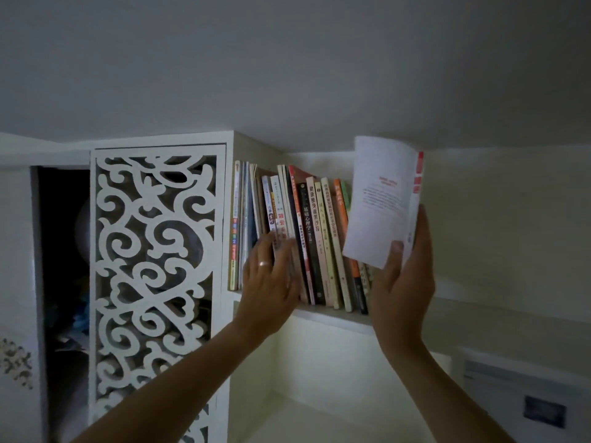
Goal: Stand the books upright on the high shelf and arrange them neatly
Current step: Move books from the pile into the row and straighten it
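A row of several books (pixel 315 241) stands on the high shelf (pixel 335 316), most leaning to the left. My left hand (pixel 271 282), with a ring on one finger, presses with straight fingers against the spines at the left part of the row. My right hand (pixel 404 282) holds a white book (pixel 382 203) with a red-marked spine upright at the right end of the row; the thumb lies on its cover and the fingers wrap behind it. The held book hides the rightmost books in part.
A white cabinet with a carved scroll-pattern door (pixel 156 282) adjoins the shelf on the left, beside a dark open compartment (pixel 62 266). The ceiling is close above the books. A white appliance (pixel 527 398) sits at the lower right, under the bare right stretch of shelf.
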Demonstrator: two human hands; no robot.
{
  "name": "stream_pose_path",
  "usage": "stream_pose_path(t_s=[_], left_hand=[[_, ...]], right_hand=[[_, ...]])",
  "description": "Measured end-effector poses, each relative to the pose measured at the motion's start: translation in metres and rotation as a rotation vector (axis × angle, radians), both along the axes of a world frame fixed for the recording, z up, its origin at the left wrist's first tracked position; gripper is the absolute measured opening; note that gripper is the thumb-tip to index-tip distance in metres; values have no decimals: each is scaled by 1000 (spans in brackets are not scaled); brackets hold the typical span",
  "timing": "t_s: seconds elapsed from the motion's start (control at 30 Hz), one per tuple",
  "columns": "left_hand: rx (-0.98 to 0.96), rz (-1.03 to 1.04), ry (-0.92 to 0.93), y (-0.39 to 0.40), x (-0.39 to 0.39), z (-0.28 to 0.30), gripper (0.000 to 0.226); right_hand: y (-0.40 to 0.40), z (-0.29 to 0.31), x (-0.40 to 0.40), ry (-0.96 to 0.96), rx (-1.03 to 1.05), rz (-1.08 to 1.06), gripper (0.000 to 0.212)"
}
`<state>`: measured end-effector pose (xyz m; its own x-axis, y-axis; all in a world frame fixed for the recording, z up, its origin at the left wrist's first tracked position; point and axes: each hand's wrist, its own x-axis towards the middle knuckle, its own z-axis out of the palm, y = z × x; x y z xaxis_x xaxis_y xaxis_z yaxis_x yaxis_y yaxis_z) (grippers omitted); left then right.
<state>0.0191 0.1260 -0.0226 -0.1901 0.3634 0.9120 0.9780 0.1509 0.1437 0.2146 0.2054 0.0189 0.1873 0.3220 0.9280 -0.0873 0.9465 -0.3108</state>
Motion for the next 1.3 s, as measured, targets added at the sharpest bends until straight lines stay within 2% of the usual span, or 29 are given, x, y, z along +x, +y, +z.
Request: stream_pose_path(t_s=[0.1, 0.2, 0.33, 0.43, 0.5, 0.6, 0.77, 0.93, 1.13, 1.23, 1.3], left_hand=[[-37, 57, 90, 7, -21, -23, 62], [2, 46, 111, 11, -26, -29, 61], [51, 15, 97, 13, -27, -31, 61], [100, -25, 1, 15, -23, -37, 60], [141, -51, -64, 16, -21, -43, 58], [213, -62, -133, 19, -14, -51, 51], [373, -119, -226, 28, -5, -53, 18], [430, -132, -244, 35, -7, -50, 18], [420, -148, -245, 34, -8, -51, 15], [402, -157, -234, 32, -9, -51, 13], [382, -148, -208, 30, -11, -52, 14]], right_hand=[[7, 1, 7, 115, 58, -71, 49], [22, -2, 5, 75, 54, -156, 52], [47, -13, -7, -249, -116, -118, 57], [71, -23, -21, -575, -246, 138, 61], [78, -27, -27, -644, -304, 270, 75], [76, -29, -28, -678, -342, 280, 86], [68, -27, -24, -684, -415, 233, 86], [67, -32, -25, -752, -381, 107, 120], [64, -29, -28, -753, -421, 61, 113], [55, -26, -33, -704, -430, 13, 118], [42, -24, -45, -605, -385, -96, 125]])
